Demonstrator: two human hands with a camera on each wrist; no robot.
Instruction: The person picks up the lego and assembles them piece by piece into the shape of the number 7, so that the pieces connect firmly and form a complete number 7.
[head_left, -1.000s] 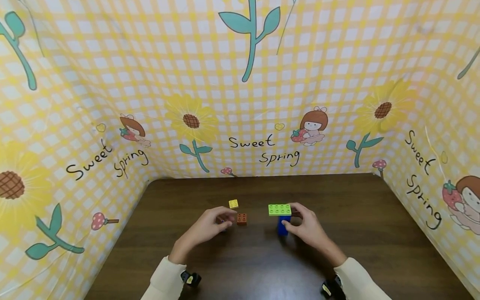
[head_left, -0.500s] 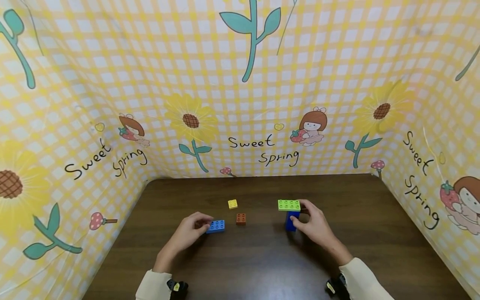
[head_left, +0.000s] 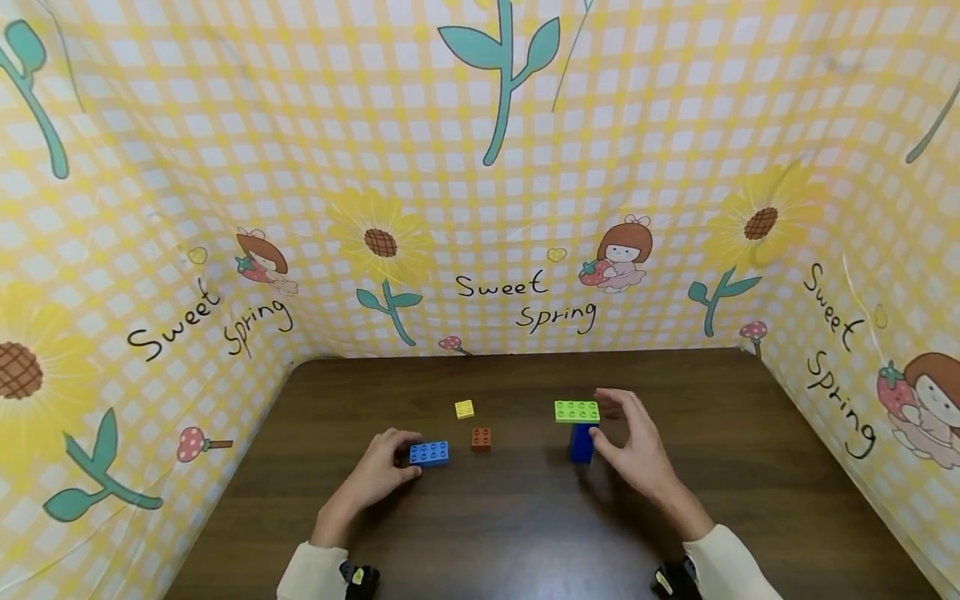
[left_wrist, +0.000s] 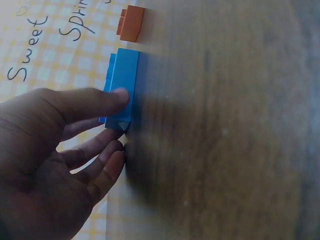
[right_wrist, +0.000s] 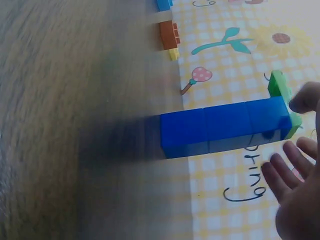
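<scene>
Live at lower left of centre, the left hand (head_left: 377, 468) pinches the light-blue brick (head_left: 429, 452) on the desk (head_left: 495, 542); right of centre, the right hand (head_left: 639, 446) hangs splayed, gripping nothing, beside the dark-blue tower (head_left: 581, 444), contact unclear, and one stray nudge could topple it, the green brick (head_left: 577, 412) overhanging leftward making it top-heavy

I note open tabletop (head_left: 521, 475) between brown brick (head_left: 481, 440) and blue tower (head_left: 581, 443); green brick (head_left: 577, 412) overhangs that gap up top.
</scene>
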